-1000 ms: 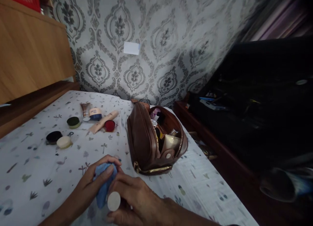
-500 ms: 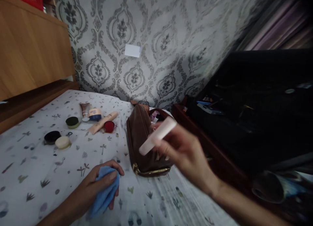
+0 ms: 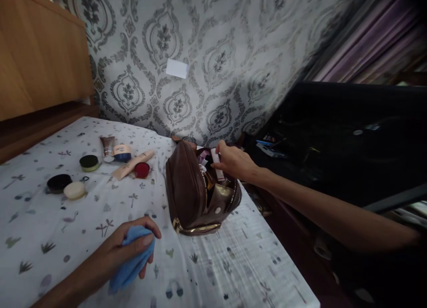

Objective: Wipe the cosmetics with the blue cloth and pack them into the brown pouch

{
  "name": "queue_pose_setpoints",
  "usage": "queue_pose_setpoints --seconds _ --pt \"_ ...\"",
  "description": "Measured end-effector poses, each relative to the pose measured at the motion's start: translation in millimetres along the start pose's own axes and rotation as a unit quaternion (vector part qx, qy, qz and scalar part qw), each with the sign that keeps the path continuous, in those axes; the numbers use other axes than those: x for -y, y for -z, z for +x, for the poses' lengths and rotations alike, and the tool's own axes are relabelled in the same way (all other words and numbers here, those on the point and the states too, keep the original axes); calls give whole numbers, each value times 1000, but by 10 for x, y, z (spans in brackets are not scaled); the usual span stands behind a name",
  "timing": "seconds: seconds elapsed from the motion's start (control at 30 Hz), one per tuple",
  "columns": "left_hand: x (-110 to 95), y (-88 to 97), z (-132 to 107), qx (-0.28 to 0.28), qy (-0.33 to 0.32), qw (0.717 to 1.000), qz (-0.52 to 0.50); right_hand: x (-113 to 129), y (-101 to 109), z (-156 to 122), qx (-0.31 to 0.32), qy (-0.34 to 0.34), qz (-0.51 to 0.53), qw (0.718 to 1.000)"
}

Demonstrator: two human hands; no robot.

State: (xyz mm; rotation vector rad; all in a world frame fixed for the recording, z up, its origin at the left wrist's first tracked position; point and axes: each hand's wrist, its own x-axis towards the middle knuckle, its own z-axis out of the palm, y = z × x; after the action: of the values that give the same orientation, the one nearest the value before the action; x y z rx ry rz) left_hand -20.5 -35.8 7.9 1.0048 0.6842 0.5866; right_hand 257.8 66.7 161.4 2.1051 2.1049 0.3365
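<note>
My right hand [image 3: 234, 162] reaches into the open mouth of a brown leather toiletry bag [image 3: 183, 188], pinching a white cosmetic tube [image 3: 216, 157] whose lower end is hidden among the contents. My left hand [image 3: 128, 246] rests on the printed bedsheet [image 3: 40, 228], shut on a folded blue cloth [image 3: 131, 260]. Left of the bag lie a beige tube [image 3: 132, 164], a red-lidded compact [image 3: 142, 170], a small blue-and-cream jar [image 3: 122, 153], and a bronze-capped tube [image 3: 107, 148]. Further left are several round compacts, including a black one [image 3: 59, 183].
A wooden headboard [image 3: 40, 54] stands at the upper left, against patterned grey wallpaper [image 3: 163, 68]. To the right of the bed, a dark wooden edge [image 3: 287, 237] drops away, and a large black case [image 3: 343, 134] holds a few small items.
My right hand has moved left and down from above the bag's front, and the white tube has gone into the bag's opening. My left hand and the blue cloth have barely moved.
</note>
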Motion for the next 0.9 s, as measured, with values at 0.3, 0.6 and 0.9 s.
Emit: queue_pose_setpoints --seconds 0.3,0.6,0.9 --pt "-44 -30 -45 21 3 999 39 47 56 173 -7 0 -32 999" --pt "-66 -32 -78 33 14 998 49 -5 -142 100 39 40 -73 996" --pt "-20 -20 -79 30 4 998 58 26 -123 112 47 35 -69 996"
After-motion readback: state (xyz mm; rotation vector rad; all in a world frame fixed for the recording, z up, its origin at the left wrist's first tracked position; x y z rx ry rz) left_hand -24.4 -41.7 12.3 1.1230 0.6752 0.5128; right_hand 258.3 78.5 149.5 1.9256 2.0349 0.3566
